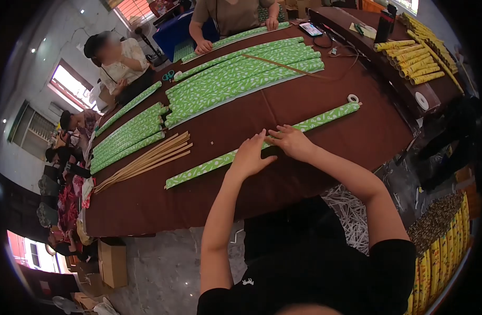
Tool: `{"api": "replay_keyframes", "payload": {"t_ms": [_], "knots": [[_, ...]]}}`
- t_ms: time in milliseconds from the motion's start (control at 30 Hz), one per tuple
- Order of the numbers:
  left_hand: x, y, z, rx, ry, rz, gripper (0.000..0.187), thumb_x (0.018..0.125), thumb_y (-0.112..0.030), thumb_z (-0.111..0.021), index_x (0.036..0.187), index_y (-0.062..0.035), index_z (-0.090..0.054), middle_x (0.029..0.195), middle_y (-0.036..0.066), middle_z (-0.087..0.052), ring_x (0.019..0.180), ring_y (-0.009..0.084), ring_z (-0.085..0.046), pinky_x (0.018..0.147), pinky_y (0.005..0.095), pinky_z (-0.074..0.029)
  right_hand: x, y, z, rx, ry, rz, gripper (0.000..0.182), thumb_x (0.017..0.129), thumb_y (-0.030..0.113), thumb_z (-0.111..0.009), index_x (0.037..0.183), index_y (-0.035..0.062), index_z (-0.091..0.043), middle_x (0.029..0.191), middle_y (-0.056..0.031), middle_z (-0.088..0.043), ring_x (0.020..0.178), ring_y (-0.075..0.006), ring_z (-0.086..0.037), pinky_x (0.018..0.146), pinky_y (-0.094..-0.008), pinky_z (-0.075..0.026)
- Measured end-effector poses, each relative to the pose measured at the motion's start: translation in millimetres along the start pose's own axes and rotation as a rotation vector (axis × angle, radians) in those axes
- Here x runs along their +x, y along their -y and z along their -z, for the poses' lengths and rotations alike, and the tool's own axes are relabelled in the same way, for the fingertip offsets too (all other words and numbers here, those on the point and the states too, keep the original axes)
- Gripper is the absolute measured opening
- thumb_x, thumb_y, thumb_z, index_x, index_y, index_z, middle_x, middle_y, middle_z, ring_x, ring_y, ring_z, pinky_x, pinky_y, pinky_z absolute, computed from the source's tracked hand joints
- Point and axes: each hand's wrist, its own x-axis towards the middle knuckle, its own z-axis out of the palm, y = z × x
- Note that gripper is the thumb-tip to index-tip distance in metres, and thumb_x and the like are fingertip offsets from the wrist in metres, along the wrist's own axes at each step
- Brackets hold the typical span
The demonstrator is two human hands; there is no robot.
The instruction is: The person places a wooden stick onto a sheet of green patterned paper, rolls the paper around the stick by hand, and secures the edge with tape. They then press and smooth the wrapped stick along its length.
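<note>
A long, narrow roll of green patterned paper point(207, 167) lies slantwise on the brown-covered table in front of me, with a bit of stick showing at its ends. My left hand point(250, 156) rests on the middle of the roll, fingers stretched out and thumb apart. Close beside it, my right hand point(293, 143) also lies on the roll with its fingers extended, and the fingertips of both hands nearly meet. Under my hands the roll is hidden. A small roll of white tape point(353, 98) sits by the roll's far right end.
Wide green patterned sheets point(241, 79) lie across the table point(325, 163). Bamboo strips point(146, 161) are on the left, more green rolls point(128, 135) behind them. Across the table a person point(233, 18) handles another green roll. Yellow rolls point(417, 63) and a phone point(310, 29) are at right.
</note>
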Motion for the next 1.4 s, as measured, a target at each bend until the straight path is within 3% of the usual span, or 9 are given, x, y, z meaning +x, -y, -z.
{"api": "replay_keyframes", "payload": {"t_ms": [33,67,133,200,267,600,833,1267,1400], "knots": [[-3.7,3.8,0.4,-0.013,-0.033,-0.071,0.070,0.084,-0.020,-0.066,0.142,0.0021,-0.033,0.123,0.024,-0.058,0.116,0.0374,-0.055,0.103,0.0428,-0.041,-1.2,0.0,-3.1,-0.001,-0.040,-0.002,0.052,0.079,0.011,-0.061,0.131,0.0183,-0.056,0.125,-0.0071,-0.060,0.111,-0.0284,-0.058,0.096,-0.0415,-0.046],[-6.1,9.3,-2.8,-0.006,-0.038,-0.069,0.070,0.084,-0.020,-0.066,0.142,0.0021,-0.033,0.123,0.024,-0.058,0.116,0.0374,-0.055,0.103,0.0428,-0.041,-1.5,-0.5,-8.7,0.005,-0.027,-0.024,0.053,0.080,0.010,-0.061,0.132,0.0193,-0.055,0.126,-0.0083,-0.060,0.113,-0.0301,-0.058,0.098,-0.0427,-0.045],[-6.0,20.7,-9.8,0.023,-0.015,0.031,0.063,0.083,-0.013,-0.066,0.138,0.0025,-0.039,0.121,0.024,-0.059,0.114,0.0370,-0.055,0.101,0.0426,-0.043,-2.0,0.1,-11.3,0.009,-0.022,-0.035,0.053,0.080,0.009,-0.061,0.132,0.0196,-0.055,0.127,-0.0087,-0.060,0.113,-0.0309,-0.058,0.099,-0.0435,-0.044],[-8.9,24.0,-13.8,0.049,-0.069,-0.037,0.056,0.083,-0.011,-0.065,0.133,0.0035,-0.046,0.118,0.023,-0.060,0.113,0.0369,-0.056,0.098,0.0427,-0.045,-1.5,1.1,-15.7,0.028,0.002,-0.075,0.054,0.080,0.006,-0.060,0.132,0.0196,-0.055,0.129,-0.0093,-0.059,0.116,-0.0329,-0.057,0.101,-0.0457,-0.043],[-8.7,18.2,-8.3,0.046,-0.071,-0.068,0.051,0.084,-0.011,-0.066,0.131,0.0016,-0.049,0.123,0.021,-0.058,0.114,0.0364,-0.055,0.095,0.0425,-0.047,-0.9,2.9,-16.5,0.026,-0.025,-0.082,0.055,0.079,0.006,-0.061,0.132,0.0193,-0.055,0.126,-0.0095,-0.060,0.115,-0.0326,-0.057,0.101,-0.0464,-0.043],[-15.0,36.5,-5.6,0.145,-0.033,-0.077,0.037,0.087,-0.006,-0.058,0.123,0.0029,-0.056,0.111,0.018,-0.063,0.101,0.0341,-0.062,0.087,0.0423,-0.049,11.3,21.0,-12.9,-0.004,0.066,-0.086,0.060,0.075,0.010,-0.069,0.132,0.0196,-0.053,0.127,-0.0070,-0.057,0.117,-0.0312,-0.056,0.102,-0.0440,-0.042],[-19.8,53.6,-7.7,0.301,-0.198,-0.138,0.044,0.079,-0.001,-0.056,0.123,0.0038,-0.054,0.109,0.015,-0.062,0.105,0.0283,-0.059,0.099,0.0411,-0.044,29.2,33.3,-22.6,-0.012,0.017,-0.107,0.059,0.075,0.010,-0.070,0.131,0.0183,-0.054,0.127,-0.0072,-0.058,0.118,-0.0317,-0.055,0.103,-0.0452,-0.041],[-22.8,69.2,-12.8,0.278,-0.299,-0.093,0.046,0.074,0.002,-0.057,0.120,0.0030,-0.057,0.106,0.014,-0.063,0.098,0.0285,-0.060,0.091,0.0393,-0.046,41.3,33.4,-25.2,-0.043,-0.005,-0.055,0.046,0.085,0.014,-0.058,0.131,0.0183,-0.054,0.129,-0.0086,-0.058,0.118,-0.0303,-0.056,0.102,-0.0453,-0.043],[-20.9,66.3,-10.5,0.320,-0.287,-0.113,0.046,0.075,0.002,-0.055,0.121,0.0040,-0.057,0.107,0.015,-0.063,0.096,0.0284,-0.061,0.089,0.0386,-0.047,48.0,18.7,-21.0,-0.034,0.016,0.051,0.043,0.087,0.015,-0.055,0.129,0.0160,-0.056,0.122,-0.0090,-0.062,0.106,-0.0287,-0.062,0.089,-0.0404,-0.050]]}}
